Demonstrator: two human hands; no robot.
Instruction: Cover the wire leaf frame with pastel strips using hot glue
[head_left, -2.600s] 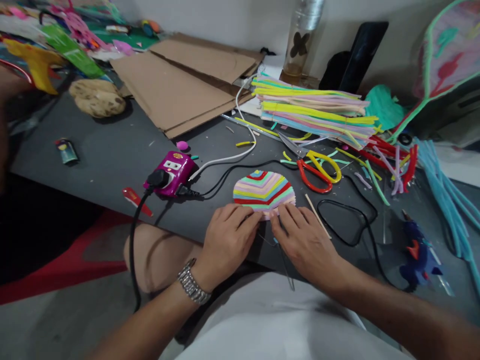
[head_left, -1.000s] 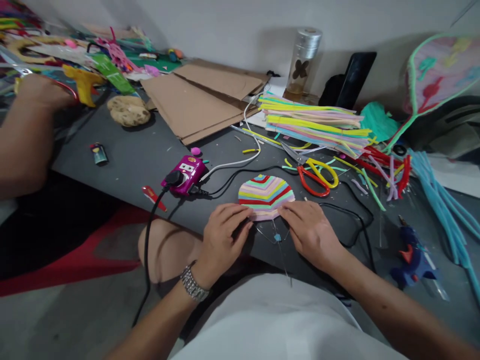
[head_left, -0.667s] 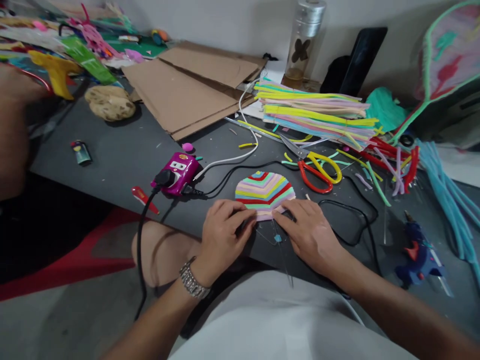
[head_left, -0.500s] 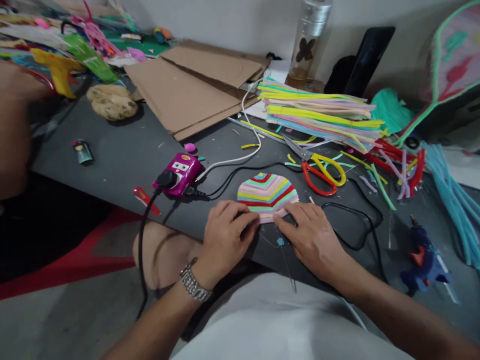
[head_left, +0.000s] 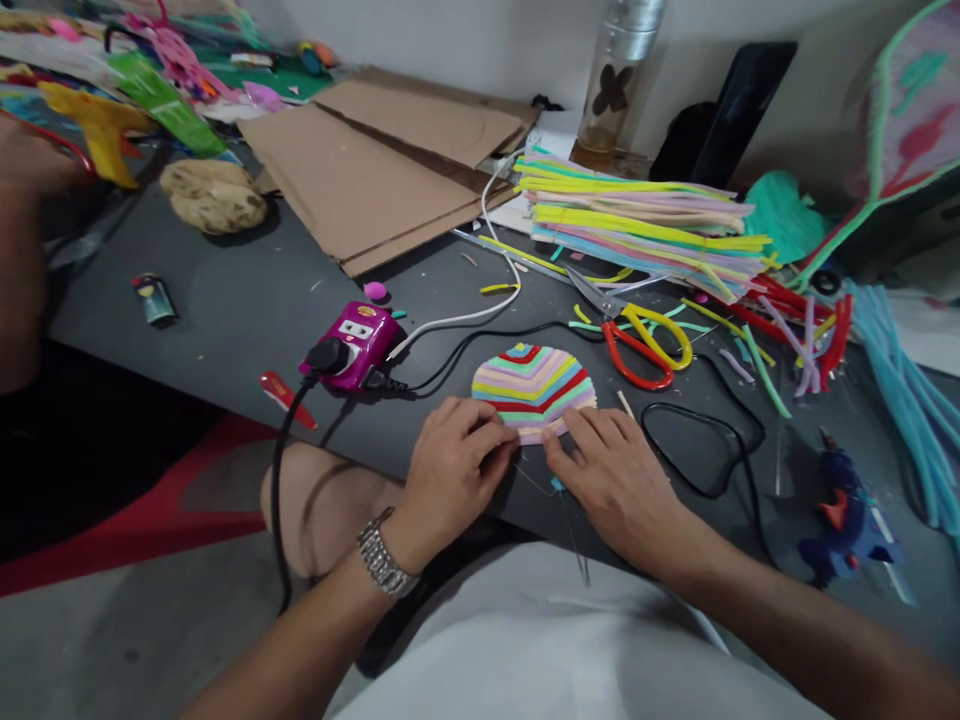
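Observation:
A striped, rounded piece [head_left: 531, 385] of coloured pipe cleaners lies flat on the dark table near its front edge. Curled fingers of my left hand [head_left: 459, 462] pinch its near left edge, with the wrist wearing a metal watch. My right hand [head_left: 611, 470] presses its thumb and fingers on the near right edge, covering part of that side. Below the piece, thin wires with a small blue bit [head_left: 556, 484] stick out toward me, close to my right thumb. Red-and-yellow-handled scissors [head_left: 637, 340] lie open just beyond my right hand.
A purple power socket [head_left: 364, 335] with black cords sits to the left. Cardboard sheets [head_left: 375, 190] and bundled pipe cleaners [head_left: 645, 220] lie behind. A blue glue gun [head_left: 847, 520] rests at right. At far left, another person's hand [head_left: 37, 160] is beside a yellow glue gun [head_left: 97, 125].
My right thumb and fingers have shifted slightly left along the near edge, nearer the blue bit. The left hand keeps its hold, and the view has moved a little.

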